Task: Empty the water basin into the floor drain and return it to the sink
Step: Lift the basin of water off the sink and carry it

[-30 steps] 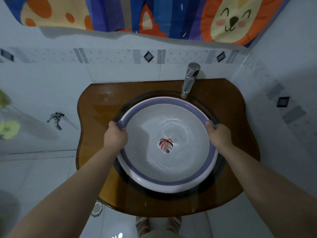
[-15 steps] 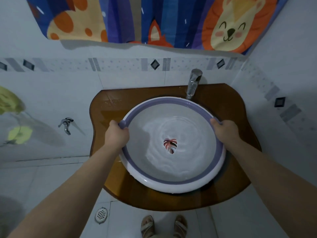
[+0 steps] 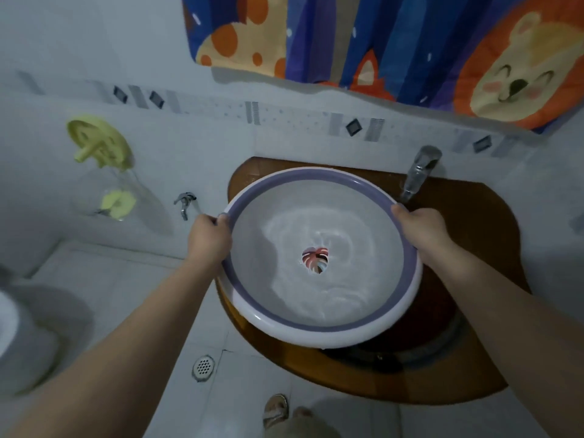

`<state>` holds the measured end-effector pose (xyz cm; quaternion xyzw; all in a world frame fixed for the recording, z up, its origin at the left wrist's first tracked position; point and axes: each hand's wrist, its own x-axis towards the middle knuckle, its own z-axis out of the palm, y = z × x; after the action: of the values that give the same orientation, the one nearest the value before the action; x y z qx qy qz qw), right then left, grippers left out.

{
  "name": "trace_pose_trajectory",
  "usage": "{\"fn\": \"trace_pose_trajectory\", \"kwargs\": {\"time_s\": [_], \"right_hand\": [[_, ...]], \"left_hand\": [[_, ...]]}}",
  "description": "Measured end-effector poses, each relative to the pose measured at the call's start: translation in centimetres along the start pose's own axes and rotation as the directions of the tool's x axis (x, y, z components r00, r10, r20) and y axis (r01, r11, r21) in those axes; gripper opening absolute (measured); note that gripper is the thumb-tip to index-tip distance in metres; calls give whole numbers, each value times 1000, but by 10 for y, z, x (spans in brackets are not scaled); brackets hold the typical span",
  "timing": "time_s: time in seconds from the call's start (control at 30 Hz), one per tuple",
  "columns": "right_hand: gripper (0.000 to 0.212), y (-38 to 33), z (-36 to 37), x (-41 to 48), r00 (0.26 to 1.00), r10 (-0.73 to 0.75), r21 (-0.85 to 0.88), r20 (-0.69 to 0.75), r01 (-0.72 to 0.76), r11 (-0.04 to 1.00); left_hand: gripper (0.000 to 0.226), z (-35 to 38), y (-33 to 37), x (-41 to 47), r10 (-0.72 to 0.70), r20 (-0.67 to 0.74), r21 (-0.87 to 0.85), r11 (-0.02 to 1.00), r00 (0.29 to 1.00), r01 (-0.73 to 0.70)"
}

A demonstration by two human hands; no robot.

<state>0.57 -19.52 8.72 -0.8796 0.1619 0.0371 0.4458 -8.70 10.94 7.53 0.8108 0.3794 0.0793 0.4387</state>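
A round white water basin (image 3: 319,331) with a purple rim and a leaf mark at its centre holds rippling water. It is lifted clear of the sink and hangs over the left part of the brown sink counter (image 3: 493,248). My left hand (image 3: 208,238) grips its left rim and my right hand (image 3: 423,230) grips its right rim. The dark sink bowl (image 3: 420,352) shows under the basin's lower right edge. A round metal floor drain (image 3: 203,366) lies on the white floor tiles, below and left of the basin.
A chrome faucet (image 3: 418,172) stands at the counter's back right. A small wall tap (image 3: 185,202) and a yellow-green holder (image 3: 98,143) are on the left wall. A white toilet (image 3: 22,330) sits far left. A colourful curtain (image 3: 395,42) hangs above. My sandalled foot (image 3: 276,409) is below.
The basin has come up out of the sink and moved left with both hands on its rim. The water swirls. The view has turned left, showing the drain and toilet.
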Motion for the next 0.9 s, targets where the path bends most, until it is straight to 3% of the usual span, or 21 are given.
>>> {"fn": "trace_pose_trajectory", "kwargs": {"time_s": [0.13,0.3,0.5,0.73,0.9], "right_hand": [[43,-26,26,1,990,-69,0,124,69,998],[39,-59,63,-4,950,-138,54,280,128,990],[46,-96,119,-22,879,-118,30,462,118,993],[42,-136,196,-72,764,-186,32,618,212,977],[52,-152,252,-115,737,-171,-3,653,229,973]], "left_hand": [[37,-31,-14,-6,-52,-108,-54,997,993,46],[39,-70,-44,-12,-225,-207,-90,973,952,211],[41,-114,-84,-20,-377,-296,-176,924,878,338],[47,-174,-141,-30,-464,-423,-233,886,778,401],[48,-219,-187,-26,-504,-444,-301,863,741,407]]}}
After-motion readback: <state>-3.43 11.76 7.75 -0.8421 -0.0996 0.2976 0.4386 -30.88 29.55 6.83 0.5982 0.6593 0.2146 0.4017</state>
